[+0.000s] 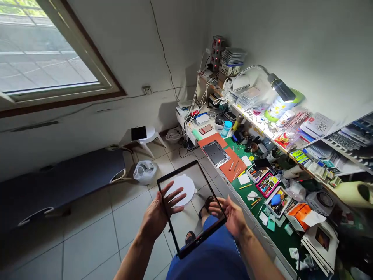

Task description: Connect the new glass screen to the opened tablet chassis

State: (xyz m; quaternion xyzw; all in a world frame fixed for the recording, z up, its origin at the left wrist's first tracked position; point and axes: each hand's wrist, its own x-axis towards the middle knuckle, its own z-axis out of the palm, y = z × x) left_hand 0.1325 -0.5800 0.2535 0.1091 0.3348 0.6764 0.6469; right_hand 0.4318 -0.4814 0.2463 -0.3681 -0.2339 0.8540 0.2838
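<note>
My left hand (160, 212) and right hand (231, 217), spread, support this tablet front panel (203, 238) from opposite sides, likely for balance. Pressure's unclear!

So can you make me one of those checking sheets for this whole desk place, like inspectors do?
Surface: green worktop with an orange mat at its front edge.
Main things: black frame, see-through in the middle, in the air; tablet-like device on the orange mat.
Clutter: loose paper, yellow pencil, blue bulb.
Hands: left hand at the black frame's left side, right hand at its lower right corner.
Cables: white cables at the far end.
Surroundings: lit lamp, window, dark cot, white stool.
</note>
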